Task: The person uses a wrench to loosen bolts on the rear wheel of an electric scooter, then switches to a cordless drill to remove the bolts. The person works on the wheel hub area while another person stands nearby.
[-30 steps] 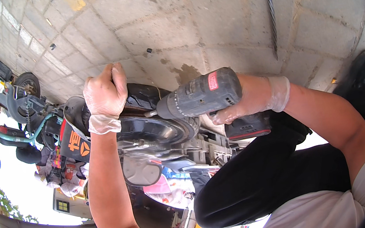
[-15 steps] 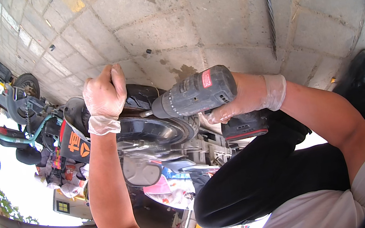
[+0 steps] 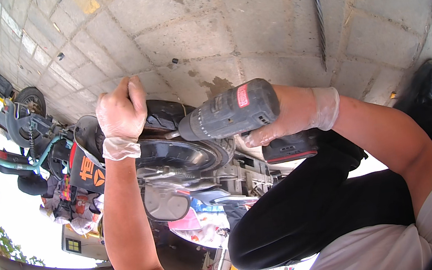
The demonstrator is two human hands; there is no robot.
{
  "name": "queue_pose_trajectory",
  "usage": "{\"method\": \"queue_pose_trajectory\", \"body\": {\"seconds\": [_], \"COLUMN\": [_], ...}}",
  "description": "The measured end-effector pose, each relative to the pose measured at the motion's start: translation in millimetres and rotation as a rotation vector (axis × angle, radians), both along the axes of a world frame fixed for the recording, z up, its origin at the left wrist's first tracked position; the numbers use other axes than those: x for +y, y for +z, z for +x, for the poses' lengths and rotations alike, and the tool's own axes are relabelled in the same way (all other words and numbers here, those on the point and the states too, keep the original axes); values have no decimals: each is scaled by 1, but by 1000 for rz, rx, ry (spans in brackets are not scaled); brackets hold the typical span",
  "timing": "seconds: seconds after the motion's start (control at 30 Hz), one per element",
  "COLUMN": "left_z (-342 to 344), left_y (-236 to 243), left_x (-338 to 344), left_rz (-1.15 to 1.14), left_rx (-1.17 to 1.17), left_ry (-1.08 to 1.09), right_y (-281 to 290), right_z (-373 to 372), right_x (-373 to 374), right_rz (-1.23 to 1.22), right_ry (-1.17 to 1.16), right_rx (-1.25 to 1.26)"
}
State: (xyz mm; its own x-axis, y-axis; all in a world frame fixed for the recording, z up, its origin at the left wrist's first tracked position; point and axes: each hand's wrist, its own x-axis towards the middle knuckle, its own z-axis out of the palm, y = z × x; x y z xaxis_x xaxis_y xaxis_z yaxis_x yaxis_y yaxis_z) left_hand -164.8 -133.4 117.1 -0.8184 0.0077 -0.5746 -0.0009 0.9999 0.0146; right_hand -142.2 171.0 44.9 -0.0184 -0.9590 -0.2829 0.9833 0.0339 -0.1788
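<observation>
The black drill (image 3: 229, 112), probably heavy and rigid and best grasped just above its battery pack (image 3: 291, 148), is held there by the right hand (image 3: 301, 110), bit beside the tyre (image 3: 166, 113), while whatever the fisted left hand (image 3: 121, 113) encloses cannot be told.

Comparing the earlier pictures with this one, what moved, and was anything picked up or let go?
The cordless drill and the right hand holding it have shifted slightly left, toward the left hand. Nothing was visibly taken hold of or let go. The left hand stays curled by the tire.
</observation>
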Motion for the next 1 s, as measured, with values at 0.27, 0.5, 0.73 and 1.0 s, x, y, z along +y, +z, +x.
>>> {"method": "queue_pose_trajectory", "body": {"seconds": [0.27,0.5,0.73,1.0], "left_z": [-1,-2,-1,-3], "left_y": [3,4,3,3], "left_x": [-13,-10,-10,-6], "left_rz": [6,-1,-11,15], "left_rx": [-22,-20,-18,-17], "left_ry": [147,102,105,105], "right_y": [1,0,0,0], "right_z": [7,6,4,-7], "right_x": [1,-5,4,-18], "right_rz": [30,49,49,-14], "right_ry": [-33,-20,-38,14], "right_rx": [58,64,25,7]}}
